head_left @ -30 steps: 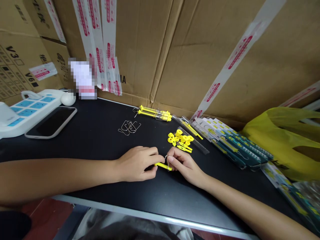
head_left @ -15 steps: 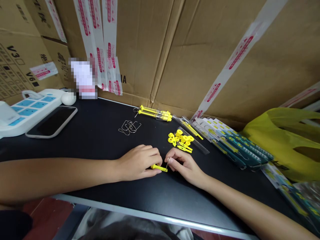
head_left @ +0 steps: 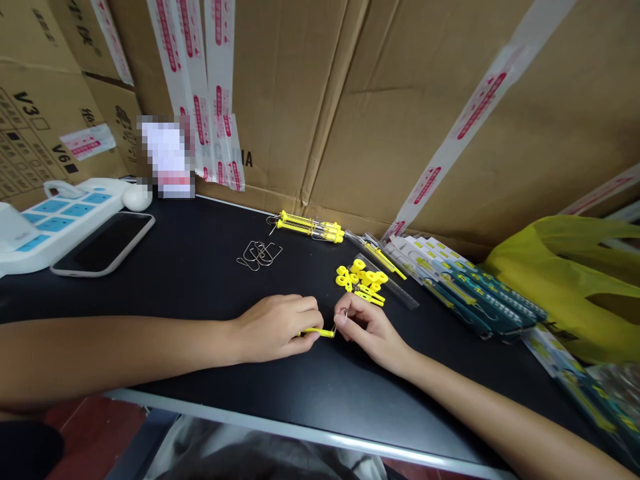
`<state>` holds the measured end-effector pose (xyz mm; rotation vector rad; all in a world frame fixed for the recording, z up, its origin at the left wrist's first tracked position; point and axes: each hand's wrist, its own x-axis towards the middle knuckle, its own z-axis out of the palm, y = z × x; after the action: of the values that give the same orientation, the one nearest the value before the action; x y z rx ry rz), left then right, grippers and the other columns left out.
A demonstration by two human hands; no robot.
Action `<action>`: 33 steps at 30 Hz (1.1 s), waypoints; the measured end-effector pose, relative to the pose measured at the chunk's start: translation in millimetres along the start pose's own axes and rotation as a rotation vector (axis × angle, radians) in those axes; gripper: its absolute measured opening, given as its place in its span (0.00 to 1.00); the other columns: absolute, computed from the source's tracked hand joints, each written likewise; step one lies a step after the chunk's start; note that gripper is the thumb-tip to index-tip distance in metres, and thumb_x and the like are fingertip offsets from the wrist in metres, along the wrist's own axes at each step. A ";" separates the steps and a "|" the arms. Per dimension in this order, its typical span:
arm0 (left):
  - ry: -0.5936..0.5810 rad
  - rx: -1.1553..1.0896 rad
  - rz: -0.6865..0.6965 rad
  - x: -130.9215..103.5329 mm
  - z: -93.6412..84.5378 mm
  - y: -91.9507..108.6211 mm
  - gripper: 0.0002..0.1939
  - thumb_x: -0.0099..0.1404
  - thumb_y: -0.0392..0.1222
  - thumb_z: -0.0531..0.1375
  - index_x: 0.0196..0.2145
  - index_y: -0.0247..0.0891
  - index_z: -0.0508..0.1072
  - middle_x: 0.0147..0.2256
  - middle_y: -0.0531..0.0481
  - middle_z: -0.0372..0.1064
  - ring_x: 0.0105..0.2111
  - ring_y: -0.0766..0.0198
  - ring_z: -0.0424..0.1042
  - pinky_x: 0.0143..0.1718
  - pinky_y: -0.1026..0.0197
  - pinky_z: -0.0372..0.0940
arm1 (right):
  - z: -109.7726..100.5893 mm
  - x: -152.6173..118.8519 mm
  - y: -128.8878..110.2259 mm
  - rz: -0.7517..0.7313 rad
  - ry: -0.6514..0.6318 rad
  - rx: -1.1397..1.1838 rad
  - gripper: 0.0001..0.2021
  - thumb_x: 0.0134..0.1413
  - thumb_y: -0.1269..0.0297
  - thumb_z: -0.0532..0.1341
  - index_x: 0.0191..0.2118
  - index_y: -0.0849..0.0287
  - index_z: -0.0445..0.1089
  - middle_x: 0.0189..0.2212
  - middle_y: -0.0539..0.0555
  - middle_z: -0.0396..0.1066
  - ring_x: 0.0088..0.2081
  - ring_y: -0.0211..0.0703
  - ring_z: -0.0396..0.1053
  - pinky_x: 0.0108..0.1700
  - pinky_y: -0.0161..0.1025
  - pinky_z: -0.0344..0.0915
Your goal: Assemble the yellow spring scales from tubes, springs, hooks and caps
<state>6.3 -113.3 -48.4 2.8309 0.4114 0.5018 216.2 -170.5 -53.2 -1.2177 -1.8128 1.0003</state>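
Note:
Low over the black table, my left hand (head_left: 280,327) is closed round a thin yellow plastic piece (head_left: 320,331), whose tip sticks out to the right. My right hand (head_left: 370,330) pinches a small bent metal hook (head_left: 345,313); its lower end meets the tip of the yellow piece. Just beyond my right hand lies a pile of small yellow parts (head_left: 369,277). Several loose metal hooks (head_left: 259,255) lie farther back to the left. Behind them, yellow rods with hooks (head_left: 310,227) rest together near the cardboard.
A phone (head_left: 107,243) and a white power strip (head_left: 65,213) lie at the left. Clear tubes (head_left: 395,287), printed packets (head_left: 460,287) and a yellow bag (head_left: 565,280) are at the right. Cardboard (head_left: 280,87) stands along the back edge.
My right hand and the hook have shifted slightly away from me and to the right. The yellow piece has turned a little, and its tip sits slightly higher in view.

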 end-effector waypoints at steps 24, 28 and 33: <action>0.035 -0.005 -0.090 -0.8 3.1 -0.3 0.17 0.68 0.40 0.50 0.54 0.43 0.56 0.36 0.54 0.72 0.34 0.64 0.73 0.32 0.66 0.63 | 0.6 -0.4 0.3 -0.027 -0.091 -0.091 0.13 0.57 0.56 0.57 0.27 0.58 0.59 0.22 0.46 0.57 0.24 0.33 0.54 0.27 0.32 0.55; 0.042 -0.025 -0.070 -1.4 4.0 -1.2 0.17 0.68 0.39 0.50 0.55 0.44 0.57 0.41 0.53 0.72 0.37 0.64 0.74 0.35 0.66 0.64 | -0.1 0.4 -1.3 -0.044 -0.090 -0.085 0.13 0.60 0.57 0.54 0.28 0.59 0.63 0.23 0.48 0.61 0.25 0.34 0.59 0.29 0.33 0.58; 0.038 -0.029 -0.070 -1.5 4.4 -1.6 0.15 0.68 0.39 0.50 0.52 0.43 0.59 0.41 0.53 0.72 0.38 0.64 0.73 0.37 0.66 0.64 | 0.7 0.5 -3.3 -0.051 -0.083 -0.089 0.16 0.62 0.57 0.52 0.25 0.59 0.63 0.24 0.50 0.63 0.25 0.35 0.61 0.28 0.33 0.59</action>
<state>6.2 -113.2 -53.3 2.7719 0.5045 0.5431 214.1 -171.0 -50.4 -1.1926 -1.9612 0.9636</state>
